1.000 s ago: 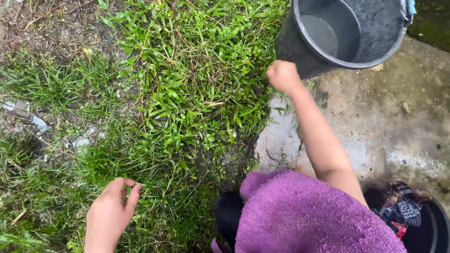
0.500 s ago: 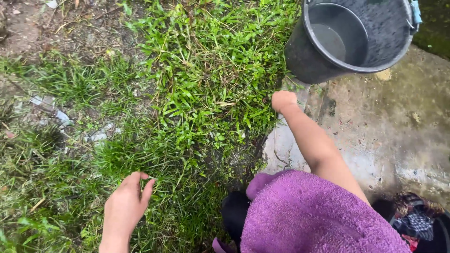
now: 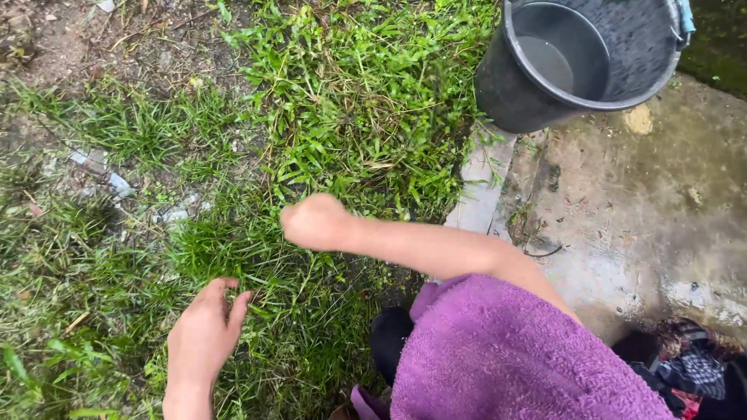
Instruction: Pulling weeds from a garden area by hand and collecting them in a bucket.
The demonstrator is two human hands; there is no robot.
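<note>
Both arms are bare all the way up, no sleeves, no watch, no rings or bracelets that I can spot. The left hand (image 3: 204,336) has short plain nails, nothing painted as far as the view shows. The right hand (image 3: 315,222) is a bit blurred, so the nails there are hard to make out. Just below the right forearm sits a thick purple towel (image 3: 513,358), fuzzy terry cloth with a nubbly looped surface, draped over the body. Right beside the towel's left edge there's a patch of black clothing (image 3: 389,346), and under that a small purple bit (image 3: 366,404), too cut off to identify.
</note>
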